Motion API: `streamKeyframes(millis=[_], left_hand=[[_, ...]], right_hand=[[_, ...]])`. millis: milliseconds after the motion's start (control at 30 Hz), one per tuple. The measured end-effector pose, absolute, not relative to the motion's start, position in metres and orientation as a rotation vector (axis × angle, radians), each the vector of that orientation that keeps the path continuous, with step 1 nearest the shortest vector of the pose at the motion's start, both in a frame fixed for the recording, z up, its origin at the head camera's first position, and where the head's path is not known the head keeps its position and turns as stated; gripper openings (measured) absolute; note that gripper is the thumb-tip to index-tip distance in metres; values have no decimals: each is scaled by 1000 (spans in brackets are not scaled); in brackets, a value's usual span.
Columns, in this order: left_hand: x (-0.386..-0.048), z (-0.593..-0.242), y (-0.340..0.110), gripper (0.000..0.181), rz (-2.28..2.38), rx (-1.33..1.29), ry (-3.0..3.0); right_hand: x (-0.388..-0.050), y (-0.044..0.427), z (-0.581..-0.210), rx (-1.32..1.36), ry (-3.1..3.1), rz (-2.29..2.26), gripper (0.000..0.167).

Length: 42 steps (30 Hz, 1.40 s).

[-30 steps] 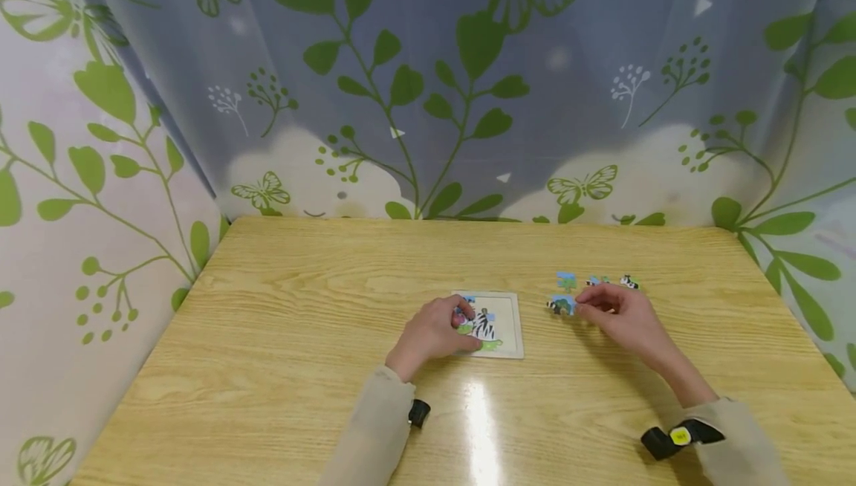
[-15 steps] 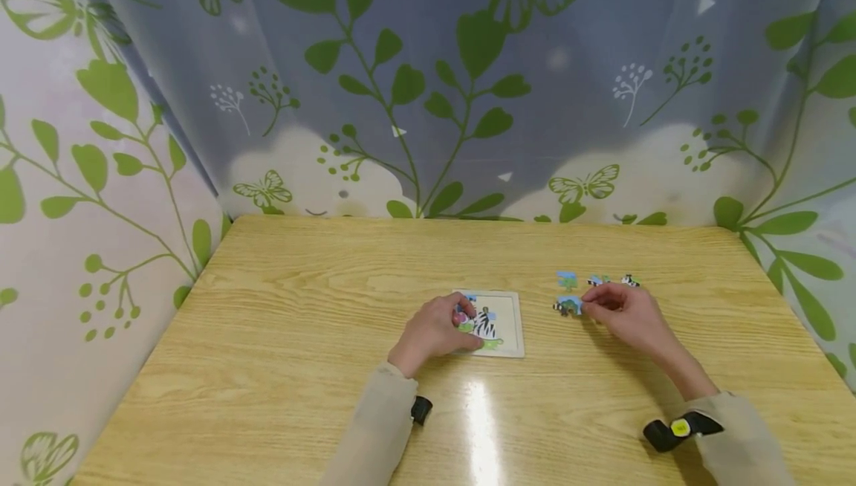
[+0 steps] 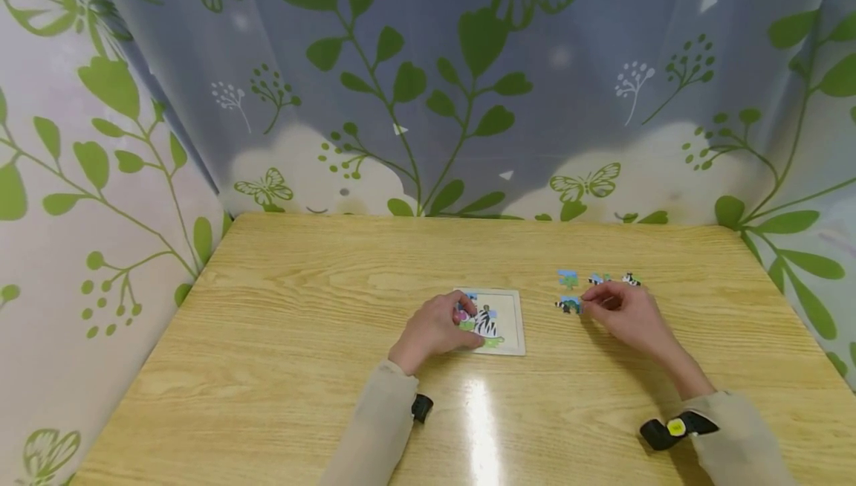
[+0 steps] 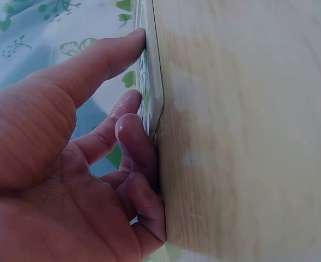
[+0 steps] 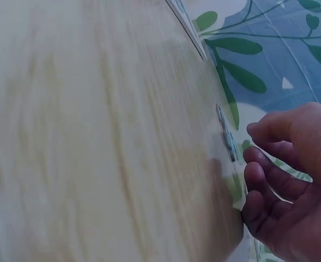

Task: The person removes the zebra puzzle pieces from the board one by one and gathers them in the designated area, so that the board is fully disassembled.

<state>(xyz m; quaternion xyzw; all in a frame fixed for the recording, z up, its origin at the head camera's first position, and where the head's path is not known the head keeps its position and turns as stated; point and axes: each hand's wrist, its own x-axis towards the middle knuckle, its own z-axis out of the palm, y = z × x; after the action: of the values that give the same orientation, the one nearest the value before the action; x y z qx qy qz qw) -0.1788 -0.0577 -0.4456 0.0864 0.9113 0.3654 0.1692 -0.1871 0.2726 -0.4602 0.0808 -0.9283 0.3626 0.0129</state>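
A square white puzzle tray [image 3: 510, 322] lies on the table, partly filled with zebra-patterned and green pieces [image 3: 486, 324]. My left hand [image 3: 435, 328] rests over its left side; thumb and index fingertips touch it, and the other fingers are bent against the table in the left wrist view. To the tray's right, a blue, green and black-and-white puzzle piece [image 3: 568, 305] lies flat. My right hand [image 3: 625, 316] hovers at its right edge, thumb and index finger loosely bent. In the right wrist view a small gap separates the fingertips from the piece [image 5: 226, 134].
Behind the right hand lie a blue-and-green tree piece [image 3: 568, 278], another blue piece [image 3: 597, 279] and a black-and-white piece [image 3: 630, 279]. A patterned curtain [image 3: 428, 99] borders the wooden table [image 3: 301, 285] at the back and sides. Black camera straps [image 3: 678, 430] circle the wrists.
The blue and green piece near my right hand has shifted slightly right and now lies flat, let go by the fingers. My left hand has stayed on the tray.
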Motion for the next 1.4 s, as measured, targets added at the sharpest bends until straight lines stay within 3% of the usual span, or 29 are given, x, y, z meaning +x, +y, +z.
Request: streamKeyframes(millis=[900, 1400], left_hand=[[-181, -447, -58, 39, 1030, 258, 2603], [-182, -447, -59, 38, 1010, 269, 2590]], right_hand=[[-188, 191, -455, 597, -2843, 1287, 11], [-189, 165, -458, 743, -2908, 1190, 19]])
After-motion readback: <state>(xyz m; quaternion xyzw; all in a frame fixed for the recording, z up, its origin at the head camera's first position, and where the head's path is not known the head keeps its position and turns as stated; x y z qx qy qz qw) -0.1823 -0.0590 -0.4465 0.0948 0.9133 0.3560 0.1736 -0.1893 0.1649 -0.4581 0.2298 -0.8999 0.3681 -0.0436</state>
